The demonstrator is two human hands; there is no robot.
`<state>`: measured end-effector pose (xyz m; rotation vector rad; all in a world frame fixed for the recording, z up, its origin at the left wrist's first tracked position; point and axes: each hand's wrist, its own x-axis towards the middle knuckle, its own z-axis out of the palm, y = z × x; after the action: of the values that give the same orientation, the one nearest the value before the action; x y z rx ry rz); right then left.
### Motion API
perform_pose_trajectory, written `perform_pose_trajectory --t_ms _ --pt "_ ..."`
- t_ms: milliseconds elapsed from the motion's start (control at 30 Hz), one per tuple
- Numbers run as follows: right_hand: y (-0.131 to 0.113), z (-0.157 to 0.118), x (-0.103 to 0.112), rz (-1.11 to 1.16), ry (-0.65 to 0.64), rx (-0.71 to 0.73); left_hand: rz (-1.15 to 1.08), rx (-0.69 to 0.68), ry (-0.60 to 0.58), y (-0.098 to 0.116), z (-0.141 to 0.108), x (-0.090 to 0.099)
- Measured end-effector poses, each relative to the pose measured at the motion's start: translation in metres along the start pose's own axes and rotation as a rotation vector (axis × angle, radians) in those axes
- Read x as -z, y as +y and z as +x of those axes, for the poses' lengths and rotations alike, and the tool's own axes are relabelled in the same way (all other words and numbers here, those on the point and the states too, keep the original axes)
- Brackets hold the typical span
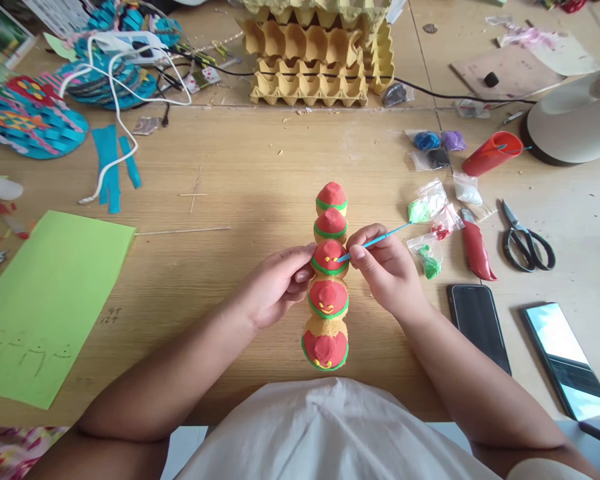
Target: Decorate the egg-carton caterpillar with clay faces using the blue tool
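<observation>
A strip of egg carton cups (329,299) runs up the middle of the table, each cup covered with red clay and edged in green. Small yellow pieces form faces on the nearer cups, and two yellow dots mark the middle one. My left hand (283,283) grips the strip's left side by that middle cup, thumb and fingers closed on it. Between the thumb and fingers of my right hand (385,267) is a thin blue modelling stick (393,233). Its left tip touches the middle cup beside the yellow dots.
Bags of coloured clay (427,139), a red cup (494,153), a red-handled cutter (477,247), scissors (525,243) and two phones (479,327) lie to the right. Stacked egg cartons (307,83) stand behind. Green paper (55,293) and a white cable (116,100) are at left.
</observation>
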<state>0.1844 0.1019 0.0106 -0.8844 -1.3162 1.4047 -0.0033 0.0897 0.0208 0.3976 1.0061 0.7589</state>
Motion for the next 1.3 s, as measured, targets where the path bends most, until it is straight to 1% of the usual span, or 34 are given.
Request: perform_pose_trajectory --t_ms 400,867,1100,1300 --pt "0.0011 0.0000 0.0009 -0.014 -0.010 0.038 0.018 0.003 -0.003 0.0000 0.0002 0.0016" --pt "-0.0013 0.0016 -0.0005 0.022 -0.011 0.004 0.016 0.012 0.007 -0.0004 0.0002 0.0023" --pt "-0.0007 0.0017 0.0004 0.055 -0.015 -0.010 0.007 -0.002 -0.011 -0.0004 -0.0001 0.0000" --pt "0.0002 0.0018 0.0020 0.033 0.004 -0.028 -0.005 -0.002 -0.003 -0.0006 -0.0001 0.0006"
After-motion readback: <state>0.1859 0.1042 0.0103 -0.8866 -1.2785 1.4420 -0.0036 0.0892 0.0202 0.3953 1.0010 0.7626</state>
